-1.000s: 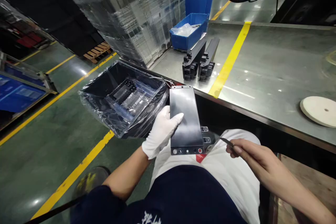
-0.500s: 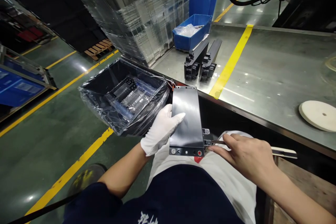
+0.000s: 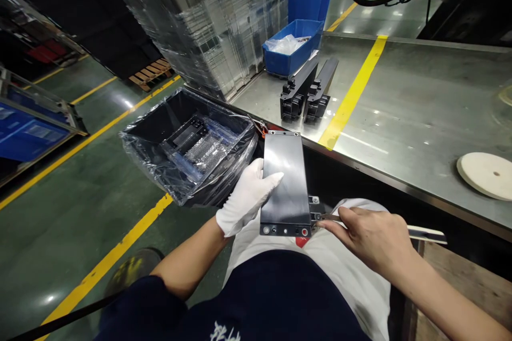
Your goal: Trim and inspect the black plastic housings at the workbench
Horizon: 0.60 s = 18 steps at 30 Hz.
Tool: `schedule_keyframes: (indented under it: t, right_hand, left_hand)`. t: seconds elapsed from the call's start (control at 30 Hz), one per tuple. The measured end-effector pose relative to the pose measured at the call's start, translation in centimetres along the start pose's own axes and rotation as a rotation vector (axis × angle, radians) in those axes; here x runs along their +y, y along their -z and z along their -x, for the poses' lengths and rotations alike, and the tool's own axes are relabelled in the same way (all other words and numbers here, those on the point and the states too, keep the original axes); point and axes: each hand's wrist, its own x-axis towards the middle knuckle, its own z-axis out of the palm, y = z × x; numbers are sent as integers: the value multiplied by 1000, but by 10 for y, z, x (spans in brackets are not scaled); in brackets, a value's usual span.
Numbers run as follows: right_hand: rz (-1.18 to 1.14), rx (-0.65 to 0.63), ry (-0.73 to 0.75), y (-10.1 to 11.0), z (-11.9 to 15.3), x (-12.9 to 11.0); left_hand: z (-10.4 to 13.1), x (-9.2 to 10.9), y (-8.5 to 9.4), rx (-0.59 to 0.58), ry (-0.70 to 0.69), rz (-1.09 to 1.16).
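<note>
My left hand (image 3: 250, 192), in a white glove, is closed on the left edge of a flat black rectangular plastic part (image 3: 285, 178), its thumb lying across the smooth face. The part is held above my lap, with small holes along its near and far ends. Two small tabs (image 3: 316, 200) stick out from its right side. In my bare right hand (image 3: 376, 234) is a slim knife (image 3: 427, 235) with a pale and dark handle. Its narrow blade points left, and the tip meets or nearly meets the nearer tab. My palm hides the middle of the knife.
A plastic-lined black bin (image 3: 156, 117) with wrapped parts stands left. On the metal table (image 3: 420, 96) are two long black parts (image 3: 316, 98), a blue bin (image 3: 284, 64) holding plastic bags, and a white disc (image 3: 486, 176). Film-wrapped stacks (image 3: 216, 21) rise behind.
The knife's handle end has shifted slightly left and down as my right hand turned a little. The black part has moved very slightly right with my left hand.
</note>
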Motion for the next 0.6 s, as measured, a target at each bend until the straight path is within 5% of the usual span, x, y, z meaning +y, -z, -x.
schedule_keyframes:
  t: [0.4,0.6]
  right_hand:
    - [-204,207,108,0,1,13]
    - [-69,164,65,-4,3,13]
  left_hand:
    - [-1,1,-6,-39,-18,50]
    - [-1,-1,-9,-68,-36,55]
